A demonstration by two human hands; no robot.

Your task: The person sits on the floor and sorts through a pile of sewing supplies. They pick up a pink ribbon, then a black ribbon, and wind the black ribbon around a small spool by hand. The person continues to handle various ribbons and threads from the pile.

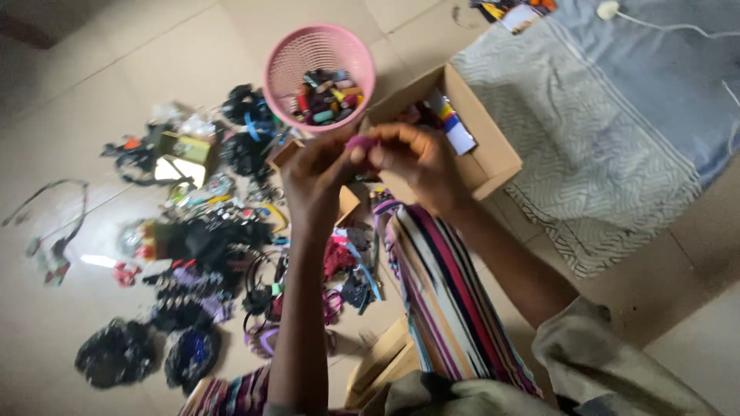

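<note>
My left hand (314, 176) and my right hand (416, 162) meet in front of me, both pinching a small pink hair accessory (361, 142) between their fingertips. They hover just below a pink mesh basket (287, 58) that holds several small colourful hair clips. Right behind my right hand stands an open cardboard box (493, 158) with a few colourful items inside. My striped-clothed leg (443, 285) stretches out beneath my hands.
A spread of hair accessories (208, 246), black scrunchies and bands covers the tiled floor at left. A small mirror (177, 166) lies among them. A grey patterned mat (601, 131) lies at right, with a white cable (663, 25) on it.
</note>
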